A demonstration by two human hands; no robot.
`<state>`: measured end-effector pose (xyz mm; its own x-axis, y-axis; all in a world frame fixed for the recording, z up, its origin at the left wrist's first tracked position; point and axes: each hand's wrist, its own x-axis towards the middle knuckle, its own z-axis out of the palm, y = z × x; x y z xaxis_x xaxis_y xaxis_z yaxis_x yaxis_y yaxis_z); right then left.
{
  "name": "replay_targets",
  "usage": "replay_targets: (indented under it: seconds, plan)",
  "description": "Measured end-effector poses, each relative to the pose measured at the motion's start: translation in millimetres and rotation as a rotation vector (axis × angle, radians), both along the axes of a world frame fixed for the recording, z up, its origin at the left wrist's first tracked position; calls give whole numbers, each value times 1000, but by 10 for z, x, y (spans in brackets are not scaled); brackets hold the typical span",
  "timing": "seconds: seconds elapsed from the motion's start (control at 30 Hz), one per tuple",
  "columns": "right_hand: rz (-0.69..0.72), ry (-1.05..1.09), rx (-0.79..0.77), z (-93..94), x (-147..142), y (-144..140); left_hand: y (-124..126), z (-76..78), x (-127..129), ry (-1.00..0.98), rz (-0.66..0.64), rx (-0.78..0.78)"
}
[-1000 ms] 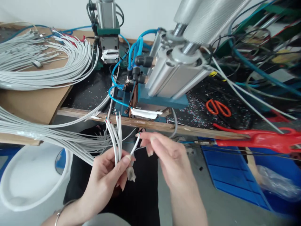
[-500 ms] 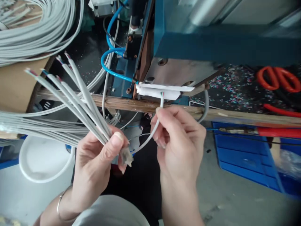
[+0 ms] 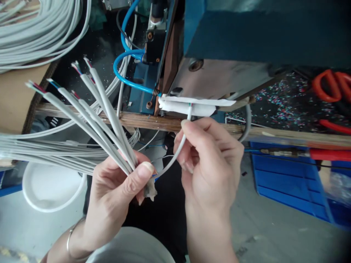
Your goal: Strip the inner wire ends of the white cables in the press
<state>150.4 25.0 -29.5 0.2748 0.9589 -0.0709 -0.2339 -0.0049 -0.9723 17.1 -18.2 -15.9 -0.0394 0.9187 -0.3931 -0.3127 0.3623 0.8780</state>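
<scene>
one cable at the machine, a fan of others in reserve

the right hand (image 3: 208,160) pinches a single grey cable (image 3: 182,140) between thumb and forefinger, close to its stripped tip, where short coloured cores show. that tip points up and sits at the white taped guide (image 3: 192,105) on the front of the blue machine (image 3: 246,33); whether it is actually inside the slot cannot be told. the cable curves down and left from the fingers to the left hand.

the left hand (image 3: 120,190) is closed around a bundle of grey cables (image 3: 93,109), thumb pressed over them. their free ends fan up and to the left, each with coloured cores bared at the tip. a thin bracelet (image 3: 71,237) circles that wrist.

a wooden strip (image 3: 287,133) edges the bench just under the guide. blue air hose (image 3: 124,73) loops beside the machine, and more grey cable lies coiled (image 3: 35,29) at the upper left. red-handled scissors (image 3: 331,86) rest on the speckled black bench at the right. below the bench are a white bucket (image 3: 52,186) on the left and a blue crate (image 3: 290,182) on the right.
</scene>
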Motion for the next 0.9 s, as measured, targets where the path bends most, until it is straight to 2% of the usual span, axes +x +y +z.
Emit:
replay_targets:
  seconds: [0.17,0.4,0.57,0.9]
  plan:
    - [-23,-33,-13,-10,-25,-30,9,-17,-1,-17,-19,-14]
    - [-52,77,41,4,-36,62,-8,-12,-11,-6,-14,-6]
    - [-27,50,29,-16,-17,73,-12,-43,-16,-22,-37,-2]
    - [-32,90,24,-2,-15,90,25,-18,13,-5,4,-15]
